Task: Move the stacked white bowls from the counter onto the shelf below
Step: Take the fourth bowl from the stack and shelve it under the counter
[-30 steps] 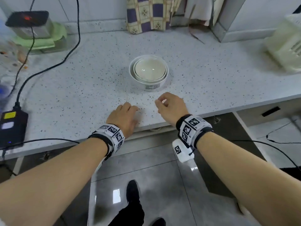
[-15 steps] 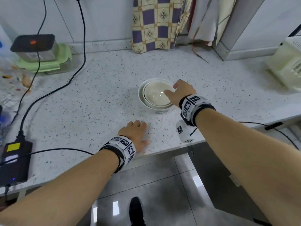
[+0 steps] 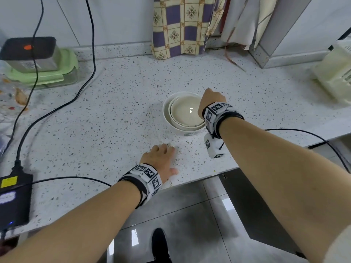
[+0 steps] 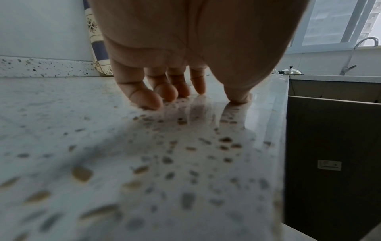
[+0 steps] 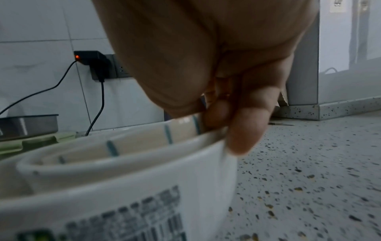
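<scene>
On the counter [image 3: 117, 114], stacked white bowls [image 3: 185, 112], label print blurred.

Stacked white bowls [image 3: 182, 118]: smaller cream-lined bowl with blue rim ticks nested in a larger white bowl bearing a printed label, upright on the speckled counter [image 3: 114, 114], centre-right of the head view.

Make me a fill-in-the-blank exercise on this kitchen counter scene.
1. The right hand grips the rim of the stacked ____.
2. The left hand rests on the ____, holding nothing.
3. The bowls number ____, one nested inside the other.
4. A black cable runs across the counter on the bowls' ____ side.

Missing words: bowls; counter; two; left
</scene>
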